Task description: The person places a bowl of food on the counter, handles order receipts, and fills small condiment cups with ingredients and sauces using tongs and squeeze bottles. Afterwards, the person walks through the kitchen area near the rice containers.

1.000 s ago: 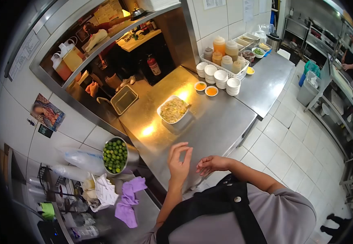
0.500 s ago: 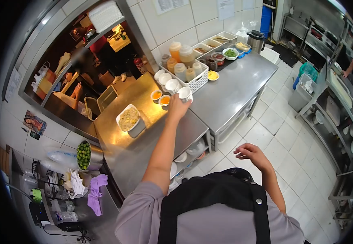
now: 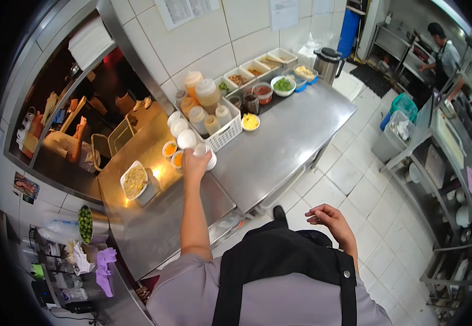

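My left hand [image 3: 195, 166] is at the stacked small white bowls [image 3: 210, 158] on the steel counter, its fingers closed at their near side; the fingertips are partly hidden. Two small bowls of orange sauce [image 3: 170, 148] stand just left of it. More white bowls [image 3: 180, 129] are lined up behind. Farther left, a white dish of grainy yellowish food [image 3: 135, 181] sits under warm light. Over the floor hangs my right hand [image 3: 327, 218], empty, with fingers loosely bent and apart.
A white basket of sauce bottles [image 3: 226, 129] stands behind the bowls. Beside it are a bowl of yellow food [image 3: 251, 121], a bowl of chopped greens [image 3: 283, 85] and a steel jug [image 3: 328, 64]. A co-worker [image 3: 443, 54] stands at the far right, near a bin [image 3: 392, 136].
My view has shifted right and forward, so the counter appears lower and farther left. My left hand remains at the bowl stack, now nearer its top. A co-worker has come into view.
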`<state>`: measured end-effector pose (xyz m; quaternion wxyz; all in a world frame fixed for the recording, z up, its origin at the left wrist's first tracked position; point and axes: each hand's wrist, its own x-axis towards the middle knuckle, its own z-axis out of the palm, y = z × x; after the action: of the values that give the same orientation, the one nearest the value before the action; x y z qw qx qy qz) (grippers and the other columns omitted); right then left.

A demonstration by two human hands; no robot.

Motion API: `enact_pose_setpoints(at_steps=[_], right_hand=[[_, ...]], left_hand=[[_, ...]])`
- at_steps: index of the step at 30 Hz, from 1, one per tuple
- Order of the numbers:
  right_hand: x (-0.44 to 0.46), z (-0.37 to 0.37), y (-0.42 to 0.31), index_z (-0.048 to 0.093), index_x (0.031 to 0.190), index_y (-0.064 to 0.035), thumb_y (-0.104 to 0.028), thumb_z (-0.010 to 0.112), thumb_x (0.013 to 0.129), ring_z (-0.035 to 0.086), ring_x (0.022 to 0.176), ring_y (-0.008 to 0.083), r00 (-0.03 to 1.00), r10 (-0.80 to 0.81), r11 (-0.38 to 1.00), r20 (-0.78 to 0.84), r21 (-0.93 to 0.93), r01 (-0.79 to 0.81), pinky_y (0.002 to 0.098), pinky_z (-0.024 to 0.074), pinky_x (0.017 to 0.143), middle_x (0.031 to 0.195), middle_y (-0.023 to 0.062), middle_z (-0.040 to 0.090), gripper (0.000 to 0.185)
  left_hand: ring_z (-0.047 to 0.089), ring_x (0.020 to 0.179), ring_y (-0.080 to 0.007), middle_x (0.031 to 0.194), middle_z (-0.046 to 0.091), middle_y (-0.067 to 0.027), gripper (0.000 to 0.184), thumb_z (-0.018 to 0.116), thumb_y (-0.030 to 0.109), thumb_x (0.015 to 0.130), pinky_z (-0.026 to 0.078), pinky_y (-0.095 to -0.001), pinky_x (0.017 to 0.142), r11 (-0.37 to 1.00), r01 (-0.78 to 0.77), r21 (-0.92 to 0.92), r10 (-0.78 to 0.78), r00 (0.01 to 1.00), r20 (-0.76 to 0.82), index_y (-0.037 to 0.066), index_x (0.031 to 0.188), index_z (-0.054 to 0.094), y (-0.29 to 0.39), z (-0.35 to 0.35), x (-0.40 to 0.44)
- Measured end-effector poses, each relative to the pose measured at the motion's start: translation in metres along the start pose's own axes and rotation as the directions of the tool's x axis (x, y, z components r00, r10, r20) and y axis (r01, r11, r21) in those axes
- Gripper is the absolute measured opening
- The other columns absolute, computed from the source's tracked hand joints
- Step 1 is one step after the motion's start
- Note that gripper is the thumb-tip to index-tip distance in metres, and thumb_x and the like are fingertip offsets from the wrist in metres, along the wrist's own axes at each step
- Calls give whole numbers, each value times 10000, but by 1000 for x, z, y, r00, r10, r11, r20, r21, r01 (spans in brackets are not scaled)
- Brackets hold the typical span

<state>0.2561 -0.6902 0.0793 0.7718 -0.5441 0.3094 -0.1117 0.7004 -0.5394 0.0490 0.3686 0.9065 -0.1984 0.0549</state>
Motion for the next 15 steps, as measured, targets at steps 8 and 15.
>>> enact_pose_setpoints(at_steps=[8,15], right_hand=[[142,-84,-90,622,1104,-8,-193,599,955,625,910,153,983,-173,882,54,-437,179,292,498,828,1007,66,680,239],[351,-85,-202,506,1269,-42,-223,660,879,588,1057,366,823,-549,402,145,-818,412,416,474,897,1226,209,569,456]], left_hand=[[534,1127,-404,1215,543,-252,724,826,285,665,443,-437,965,999,16,37,-8,980,-200,-63,1223,523,83,-28,-42],[515,1127,-380,1197,520,-223,690,822,205,616,434,-428,987,986,-119,-119,146,957,252,-30,1196,534,152,80,-67]])
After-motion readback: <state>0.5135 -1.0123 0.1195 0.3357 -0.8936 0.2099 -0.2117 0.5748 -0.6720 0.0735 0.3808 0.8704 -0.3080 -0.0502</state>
